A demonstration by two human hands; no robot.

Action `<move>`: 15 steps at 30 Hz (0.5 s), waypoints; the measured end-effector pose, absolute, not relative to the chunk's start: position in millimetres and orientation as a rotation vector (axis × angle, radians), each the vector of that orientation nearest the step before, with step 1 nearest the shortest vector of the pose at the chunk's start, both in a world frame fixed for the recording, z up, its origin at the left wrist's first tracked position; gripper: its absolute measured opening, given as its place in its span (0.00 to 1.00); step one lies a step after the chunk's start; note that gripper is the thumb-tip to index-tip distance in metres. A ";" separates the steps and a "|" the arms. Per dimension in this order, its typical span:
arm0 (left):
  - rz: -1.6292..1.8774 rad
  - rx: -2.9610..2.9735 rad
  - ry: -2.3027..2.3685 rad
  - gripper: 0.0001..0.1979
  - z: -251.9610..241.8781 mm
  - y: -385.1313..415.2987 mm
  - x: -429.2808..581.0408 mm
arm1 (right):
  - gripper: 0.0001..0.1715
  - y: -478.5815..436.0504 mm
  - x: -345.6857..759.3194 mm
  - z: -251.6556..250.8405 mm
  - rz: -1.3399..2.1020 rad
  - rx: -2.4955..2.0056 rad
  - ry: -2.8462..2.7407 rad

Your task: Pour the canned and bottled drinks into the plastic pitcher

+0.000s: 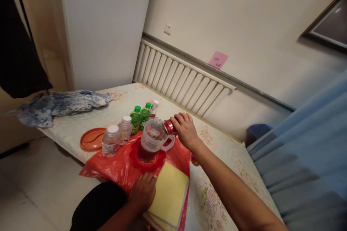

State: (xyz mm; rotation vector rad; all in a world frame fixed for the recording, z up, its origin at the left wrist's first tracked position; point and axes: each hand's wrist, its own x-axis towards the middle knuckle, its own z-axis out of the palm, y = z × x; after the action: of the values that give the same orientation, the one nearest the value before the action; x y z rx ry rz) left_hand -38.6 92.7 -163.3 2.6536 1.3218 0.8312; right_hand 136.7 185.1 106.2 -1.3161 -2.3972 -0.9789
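My right hand [185, 130] is wrapped round a red drink can [170, 127], tilted with its top over a clear plastic pitcher [152, 143]. Dark liquid with foam fills part of the pitcher, which stands upright in a red scalloped dish [138, 160] with its handle toward the right. Lower down, my left hand [142, 192] lies on a red plastic bag [108, 168], next to a yellow folded cloth or pad [170, 191]. Its fingers rest rather flat and hold nothing that I can see.
Clear white-capped bottles [110, 144] and green-capped bottles [135, 120] stand left of and behind the pitcher. An orange lid [92, 139] lies near the left edge of the flowered tabletop [217, 187]. Another red can [194, 160] is partly behind my right forearm. A blue-white cloth [67, 104] lies far left.
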 end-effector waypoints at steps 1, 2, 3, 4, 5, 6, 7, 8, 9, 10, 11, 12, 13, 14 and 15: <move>0.828 2.650 1.319 0.12 -162.9 92.7 -38.8 | 0.19 185.0 135.1 108.1 -0.993 -1.304 -2.412; 0.825 2.644 1.317 0.12 -162.7 92.9 -39.0 | 0.19 185.0 133.6 109.9 -1.004 -1.294 -2.427; 0.820 2.640 1.311 0.12 -162.5 93.1 -39.2 | 0.19 184.8 132.3 111.7 -1.012 -1.286 -2.442; 0.813 2.637 1.307 0.12 -162.4 93.4 -39.4 | 0.19 184.7 131.3 113.5 -1.019 -1.280 -2.457; 0.805 2.635 1.304 0.12 -162.3 93.6 -39.6 | 0.19 184.5 130.4 115.1 -1.025 -1.275 -2.471; 0.797 2.632 1.303 0.12 -162.2 93.8 -39.7 | 0.19 184.3 129.7 116.7 -1.030 -1.270 -2.484; 0.790 2.631 1.301 0.12 -162.0 93.9 -39.8 | 0.19 184.0 129.1 118.1 -1.036 -1.265 -2.495; 0.785 2.630 1.300 0.13 -161.8 93.9 -39.8 | 0.19 183.8 128.6 119.4 -1.043 -1.259 -2.505; 0.781 2.628 1.301 0.13 -161.6 93.9 -39.8 | 0.19 183.6 128.2 120.5 -1.050 -1.252 -2.514; 0.778 2.626 1.303 0.13 -161.3 93.7 -39.7 | 0.19 183.4 127.9 121.5 -1.057 -1.246 -2.523; 0.775 2.626 1.302 0.13 -161.1 93.5 -39.6 | 0.19 183.2 127.6 122.3 -1.065 -1.239 -2.530; 0.773 2.626 1.304 0.13 -160.9 93.3 -39.5 | 0.19 183.0 127.3 123.0 -1.073 -1.235 -2.536; 0.776 2.626 1.309 0.13 -160.7 93.0 -39.4 | 0.19 182.9 127.1 123.5 -1.081 -1.233 -2.540; 0.779 2.626 1.316 0.13 -160.5 92.7 -39.3 | 0.19 182.8 126.9 123.8 -1.086 -1.234 -2.543; 0.783 2.626 1.322 0.13 -160.4 92.4 -39.3 | 0.19 182.7 126.8 124.1 -1.091 -1.235 -2.547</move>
State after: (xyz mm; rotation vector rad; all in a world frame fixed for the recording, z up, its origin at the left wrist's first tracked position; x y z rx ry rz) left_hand -39.3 92.4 -160.4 2.6262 1.3221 0.7829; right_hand 126.8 182.7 124.1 -1.2349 -2.5466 -1.0906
